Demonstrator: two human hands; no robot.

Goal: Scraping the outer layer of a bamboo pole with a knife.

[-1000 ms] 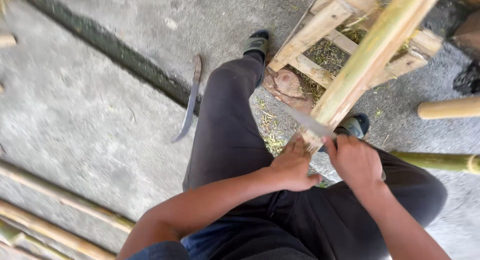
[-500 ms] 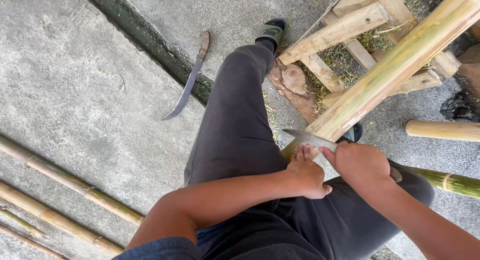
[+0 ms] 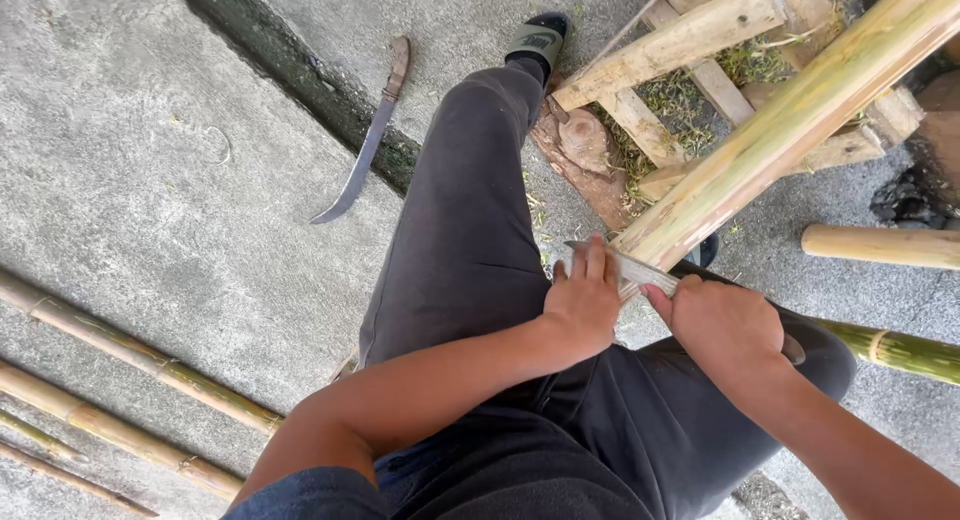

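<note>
Head view: left hand (image 3: 583,302) pressing flat on blade (image 3: 625,269), right hand (image 3: 722,325) clamped on its handle, edge at lower end of bamboo pole (image 3: 790,130) on wooden frame (image 3: 690,40); pole mostly green, scraping barely begun.

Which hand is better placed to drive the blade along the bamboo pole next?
Probably the right hand: it grips the knife by its handle end, close to the bamboo pole. The left hand only presses its fingers on the flat of the blade, steadying it.
</note>
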